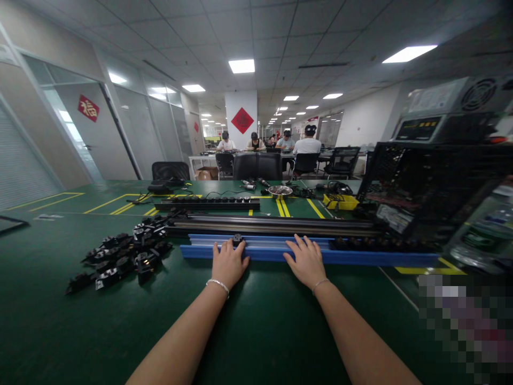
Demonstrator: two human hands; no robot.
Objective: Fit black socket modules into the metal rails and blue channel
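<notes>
A long blue rail [276, 254] with an open channel lies across the green table in front of me. My left hand [228, 263] bends over its left part, fingertips at a small black module [238, 239] that sits in the channel. Partly covered by those fingers, the module's lower side is hidden. Farther right, my right hand [308, 261] rests on the rail with fingers spread, holding nothing. Several similar black modules [372, 244] stand in a row at the rail's right end. A heap of loose black modules [120, 259] lies to the left.
Behind the blue rail lie long dark rails [272, 224] and a black strip [208, 203] of modules. A metal bowl [280, 191], a yellow tray [340, 202] and cables are farther back. An open computer case [433, 187] stands right, beside a plastic bottle [487, 235]. People sit in the background.
</notes>
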